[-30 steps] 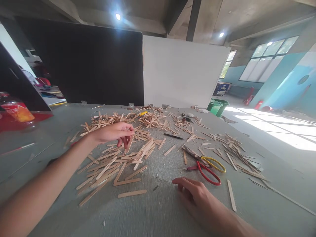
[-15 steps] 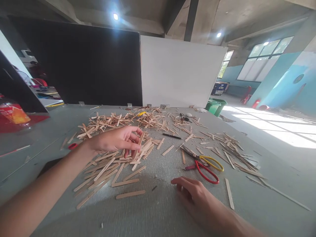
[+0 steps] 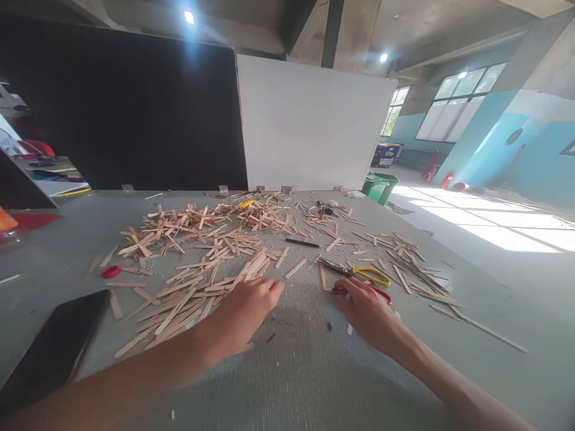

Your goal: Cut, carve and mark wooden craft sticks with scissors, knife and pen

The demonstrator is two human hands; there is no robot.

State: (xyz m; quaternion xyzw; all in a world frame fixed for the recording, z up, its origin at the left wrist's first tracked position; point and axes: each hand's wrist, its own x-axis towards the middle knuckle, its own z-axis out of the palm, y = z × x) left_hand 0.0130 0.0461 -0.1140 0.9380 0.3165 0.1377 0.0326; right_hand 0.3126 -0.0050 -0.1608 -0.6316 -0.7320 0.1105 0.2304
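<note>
My left hand point(image 3: 254, 308) is over the near right edge of a heap of wooden sticks point(image 3: 179, 305), fingers curled together; whatever they hold is hidden. My right hand point(image 3: 366, 308) rests on the scissors point(image 3: 371, 275), which have one yellow and one red handle, and covers part of the red one. Its fingers are bent down at a small dark item near the red handle, too small to make out. A loose stick point(image 3: 324, 278) lies just beyond my right fingers. The scissors' blades point to the left.
A black pen point(image 3: 302, 242) lies beyond the hands. At the left are a dark phone-like slab point(image 3: 58, 341) and a red ring point(image 3: 111, 272). More sticks point(image 3: 422, 278) are scattered at the right. Black and white boards point(image 3: 309, 126) stand along the back.
My left hand has come nearer and turned palm down; the stick it held no longer shows. My right hand has moved forward onto the scissors. The view has shifted to the right.
</note>
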